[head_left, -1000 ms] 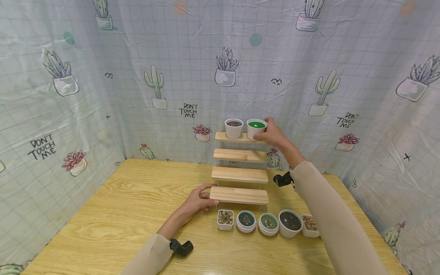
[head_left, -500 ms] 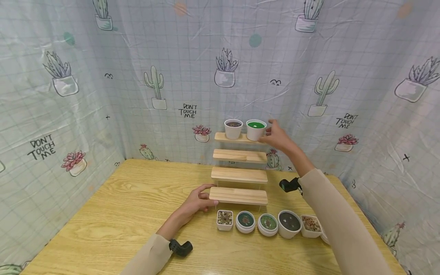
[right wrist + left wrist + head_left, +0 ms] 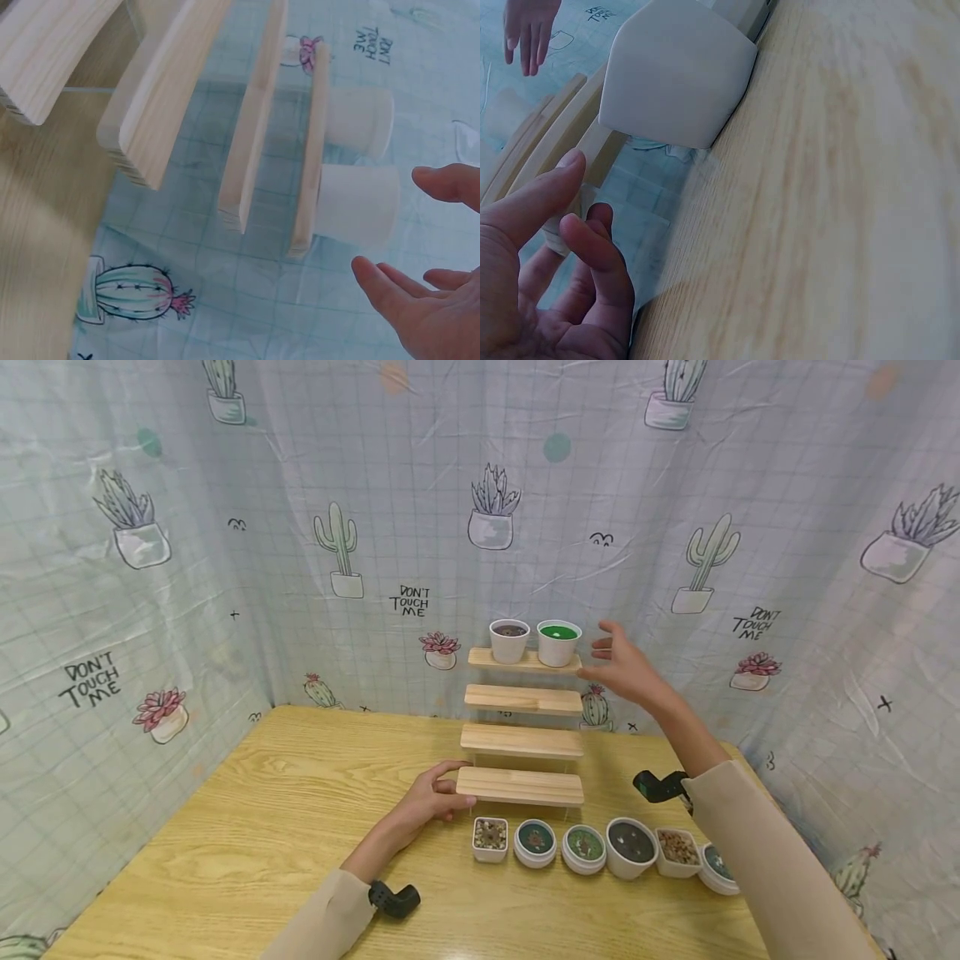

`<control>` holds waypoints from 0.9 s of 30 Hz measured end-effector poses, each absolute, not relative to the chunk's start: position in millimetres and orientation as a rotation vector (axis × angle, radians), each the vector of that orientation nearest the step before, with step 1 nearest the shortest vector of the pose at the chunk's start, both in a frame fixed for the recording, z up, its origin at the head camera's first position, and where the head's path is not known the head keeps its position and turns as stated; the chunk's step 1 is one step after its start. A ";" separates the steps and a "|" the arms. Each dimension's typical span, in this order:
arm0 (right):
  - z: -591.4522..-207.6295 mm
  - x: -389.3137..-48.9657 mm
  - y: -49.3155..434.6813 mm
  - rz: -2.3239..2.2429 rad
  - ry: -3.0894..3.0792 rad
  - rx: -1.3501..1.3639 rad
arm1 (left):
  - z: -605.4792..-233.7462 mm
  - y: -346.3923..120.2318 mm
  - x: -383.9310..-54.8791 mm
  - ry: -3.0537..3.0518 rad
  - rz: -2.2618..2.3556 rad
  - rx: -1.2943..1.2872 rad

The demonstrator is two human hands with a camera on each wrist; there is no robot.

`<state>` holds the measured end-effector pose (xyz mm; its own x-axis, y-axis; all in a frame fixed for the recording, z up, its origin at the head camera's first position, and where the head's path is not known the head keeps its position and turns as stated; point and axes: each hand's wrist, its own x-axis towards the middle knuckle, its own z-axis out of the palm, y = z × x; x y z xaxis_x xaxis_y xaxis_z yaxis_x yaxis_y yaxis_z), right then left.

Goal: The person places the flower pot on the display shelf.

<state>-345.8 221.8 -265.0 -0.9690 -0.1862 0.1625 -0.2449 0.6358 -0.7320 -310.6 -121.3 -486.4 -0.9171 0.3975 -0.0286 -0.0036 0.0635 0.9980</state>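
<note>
The rack (image 3: pixel 521 740), with 4 wooden steps rising toward its back, stands on the table (image 3: pixel 300 777) and seems to be the reason for how both hands lie. At the left end of its lowest step, the person's left hand (image 3: pixel 424 802) holds on, thumb at the front edge and fingers curled behind and below, probably to steady the light-looking frame.

Off the right end of its top step, the right hand (image 3: pixel 627 672) hangs with fingers spread and released, holding nothing. The right wrist view shows a gap between them and the green-filled pot (image 3: pixel 558 650), which stands upright toward that end of the top step. The brown-filled pot (image 3: pixel 509 648) stands upright on the same step, farther left; the gap between the 2 pots likely leaves room for fingers.

In front of the rack, 6 pots line up, apparently to be easy to reach: the pebble pot (image 3: pixel 491 842), the teal pot (image 3: pixel 536 843), the green-topped pot (image 3: pixel 584 849), the dark-filled pot (image 3: pixel 631 848), the gravel pot (image 3: pixel 677 852) and, beyond its right end, a round pot (image 3: pixel 718 870) partly covered by the right sleeve (image 3: pixel 780 852).
</note>
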 end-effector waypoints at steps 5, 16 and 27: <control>-267.4 -331.9 227.1 1.300 -2.739 0.450 | -485.3 -121.9 -310.3 2.045 1.927 0.406; -279.4 -294.8 234.0 1.389 -2.686 0.574 | -486.5 -121.5 -311.5 2.046 1.929 0.392; -299.5 -264.6 249.1 1.390 -2.674 0.597 | -483.8 -120.3 -309.9 2.051 1.933 0.398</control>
<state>-264.6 249.1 -299.5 -0.9221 -0.3069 0.2358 -0.3693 0.5157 -0.7731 -309.9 -120.3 -483.8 -0.9183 0.3952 -0.0240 -0.0006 0.0592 0.9982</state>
